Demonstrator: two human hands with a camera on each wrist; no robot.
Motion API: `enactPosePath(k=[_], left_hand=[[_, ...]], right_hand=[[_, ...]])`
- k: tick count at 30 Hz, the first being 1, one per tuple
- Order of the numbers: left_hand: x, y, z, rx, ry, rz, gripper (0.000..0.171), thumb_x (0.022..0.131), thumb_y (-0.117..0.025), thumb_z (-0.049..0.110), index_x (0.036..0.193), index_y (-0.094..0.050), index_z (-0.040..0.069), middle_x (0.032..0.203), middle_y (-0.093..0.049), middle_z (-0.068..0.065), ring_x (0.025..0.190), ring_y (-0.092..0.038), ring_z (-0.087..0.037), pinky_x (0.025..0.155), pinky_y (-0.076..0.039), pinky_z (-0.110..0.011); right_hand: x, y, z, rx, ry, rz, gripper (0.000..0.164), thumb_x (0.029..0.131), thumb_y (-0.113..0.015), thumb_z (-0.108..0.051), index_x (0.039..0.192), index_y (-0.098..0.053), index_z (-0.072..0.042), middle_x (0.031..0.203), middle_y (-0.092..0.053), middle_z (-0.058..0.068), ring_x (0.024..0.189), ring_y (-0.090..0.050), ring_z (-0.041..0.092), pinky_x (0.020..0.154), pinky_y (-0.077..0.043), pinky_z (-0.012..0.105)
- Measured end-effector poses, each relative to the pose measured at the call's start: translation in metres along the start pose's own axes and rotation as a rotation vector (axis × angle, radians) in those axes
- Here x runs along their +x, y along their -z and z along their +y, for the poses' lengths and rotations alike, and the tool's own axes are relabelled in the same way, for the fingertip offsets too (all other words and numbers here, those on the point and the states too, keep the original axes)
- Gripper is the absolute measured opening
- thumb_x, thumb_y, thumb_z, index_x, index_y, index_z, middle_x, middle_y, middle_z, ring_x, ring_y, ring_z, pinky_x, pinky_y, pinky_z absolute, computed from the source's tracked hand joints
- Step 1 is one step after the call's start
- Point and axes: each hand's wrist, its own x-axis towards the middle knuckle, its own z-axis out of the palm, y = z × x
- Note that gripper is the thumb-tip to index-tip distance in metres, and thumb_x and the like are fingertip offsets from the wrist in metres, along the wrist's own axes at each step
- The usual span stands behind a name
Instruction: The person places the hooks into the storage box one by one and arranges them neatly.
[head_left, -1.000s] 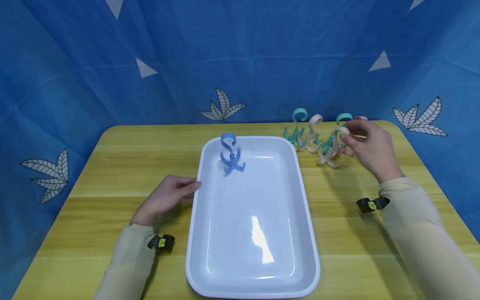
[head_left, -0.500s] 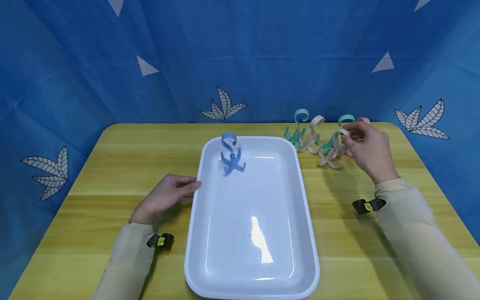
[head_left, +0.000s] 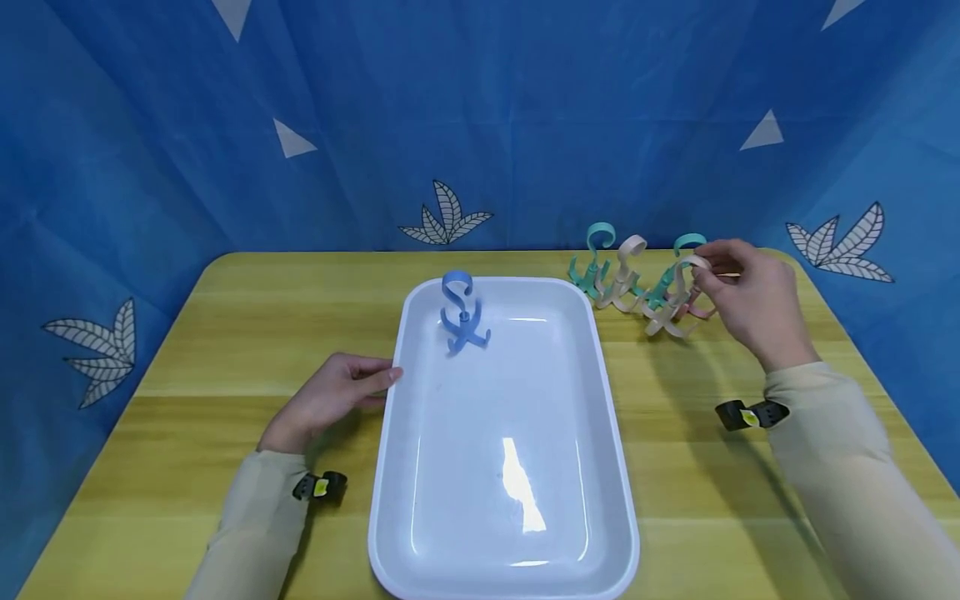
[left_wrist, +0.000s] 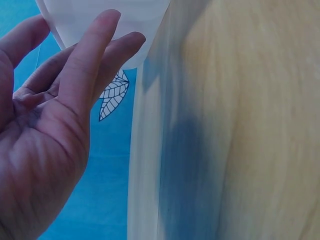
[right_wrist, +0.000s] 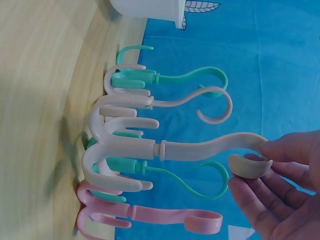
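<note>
Blue plastic four-pronged hook in rectangular white plastic tray. Left on table, right: two green hooks, pink hook, second beige hook. Right hand's fingers pinch front beige hook; left hand grips tray rim.

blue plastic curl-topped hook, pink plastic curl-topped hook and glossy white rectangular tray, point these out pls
Blue plastic curl-topped hook (head_left: 465, 327): head view, on the hub where its prongs meet.
Pink plastic curl-topped hook (right_wrist: 160, 215): right wrist view, on its flat neck.
Glossy white rectangular tray (head_left: 495, 400): head view, on its bare floor.

Bright glare on the white tray, soft shadows across the wooden table.
</note>
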Motion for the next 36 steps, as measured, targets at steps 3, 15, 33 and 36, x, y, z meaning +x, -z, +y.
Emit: enactPosePath(k=[3,15,33,36], left_hand=[[-0.002,-0.001,-0.001,0.001,0.001,-0.003,0.049,0.098,-0.064,0.029,0.130,-0.058,-0.009,0.124,-0.062,-0.022,0.106,-0.065,-0.030,0.085,-0.057,-0.040],[-0.004,0.001,0.000,-0.002,-0.007,-0.005,0.050,0.099,-0.062,0.027,0.131,-0.056,-0.010,0.126,-0.060,-0.024,0.107,-0.065,-0.031,0.087,-0.056,-0.041],[-0.003,0.002,-0.002,-0.015,-0.012,-0.016,0.049,0.100,-0.062,0.028,0.131,-0.057,-0.010,0.125,-0.060,-0.024,0.106,-0.065,-0.030,0.085,-0.057,-0.040],[-0.002,0.002,-0.002,-0.008,-0.016,-0.017,0.049,0.100,-0.061,0.028,0.131,-0.057,-0.010,0.124,-0.061,-0.024,0.106,-0.065,-0.030,0.085,-0.057,-0.040]], right_hand=[[-0.002,0.000,0.000,0.002,0.017,-0.004,0.037,0.103,-0.053,-0.023,0.130,-0.057,0.002,0.118,-0.059,0.025,0.110,-0.057,0.042,0.093,-0.048,0.056],[-0.007,0.010,-0.011,-0.047,0.091,0.074,0.031,0.101,-0.056,-0.017,0.125,-0.062,0.002,0.115,-0.059,0.020,0.110,-0.058,0.038,0.092,-0.049,0.056],[-0.007,0.016,-0.022,-0.012,0.121,0.053,0.029,0.099,-0.061,-0.022,0.123,-0.067,-0.006,0.114,-0.060,0.008,0.102,-0.059,0.020,0.092,-0.052,0.032],[-0.007,0.015,-0.025,-0.005,0.143,0.046,0.028,0.099,-0.061,-0.021,0.122,-0.068,-0.006,0.113,-0.060,0.007,0.102,-0.057,0.018,0.093,-0.051,0.032]])
